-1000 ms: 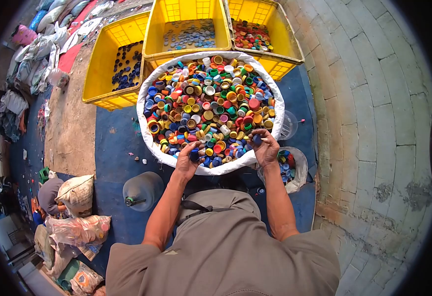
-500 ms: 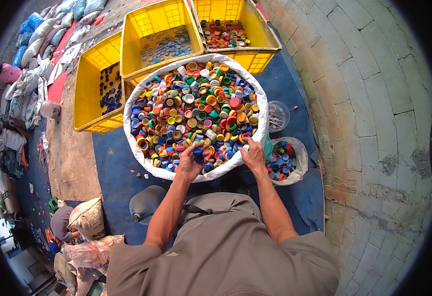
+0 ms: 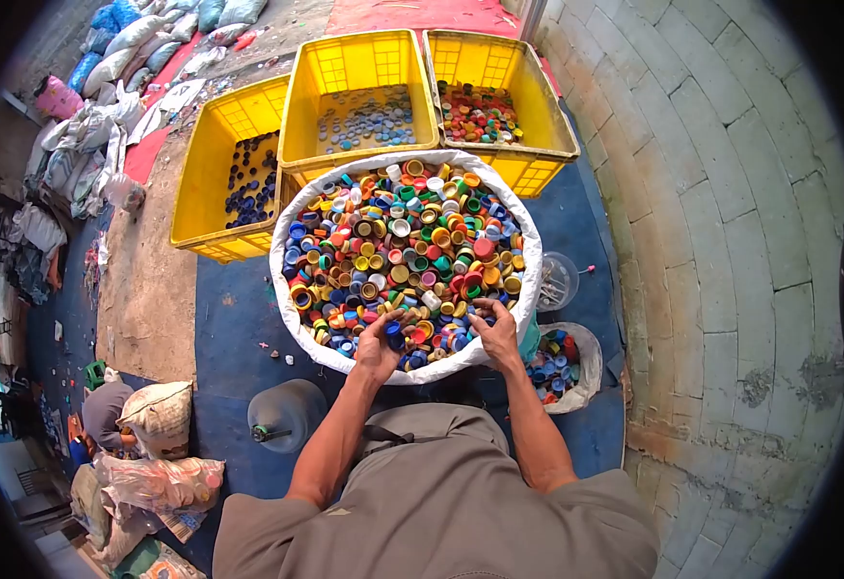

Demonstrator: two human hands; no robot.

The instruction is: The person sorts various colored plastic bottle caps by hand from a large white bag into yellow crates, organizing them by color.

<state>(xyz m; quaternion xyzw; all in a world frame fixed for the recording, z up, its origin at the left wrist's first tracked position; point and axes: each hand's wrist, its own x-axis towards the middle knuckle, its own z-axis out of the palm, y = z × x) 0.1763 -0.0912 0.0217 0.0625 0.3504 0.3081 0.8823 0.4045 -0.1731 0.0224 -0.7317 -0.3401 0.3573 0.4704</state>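
In front of me stands a wide round container with a white cloth rim point(image 3: 535, 253), full of mixed coloured bottle caps point(image 3: 400, 228). Over its near left part, my left hand point(image 3: 376, 355) has its fingers curled round a dark blue bottle cap point(image 3: 395, 334). My right hand point(image 3: 499, 340) is at the near right edge, palm down. Its thumb and fingers are apart, touching or just above the caps; the fingertips are partly lost among them.
Behind are a yellow crate point(image 3: 186, 217) with dark blue caps, another yellow crate point(image 3: 297, 116) with light blue caps, and a third yellow crate point(image 3: 547, 130) with red and mixed caps. A small white sack point(image 3: 591, 362), a clear tub point(image 3: 559, 282) and a large bottle point(image 3: 287, 415) stand nearby.
The view has shifted, so the container and crates appear lower and farther right. My right hand has moved inward from the rim, its fingers spreading. My left hand still holds the blue cap.
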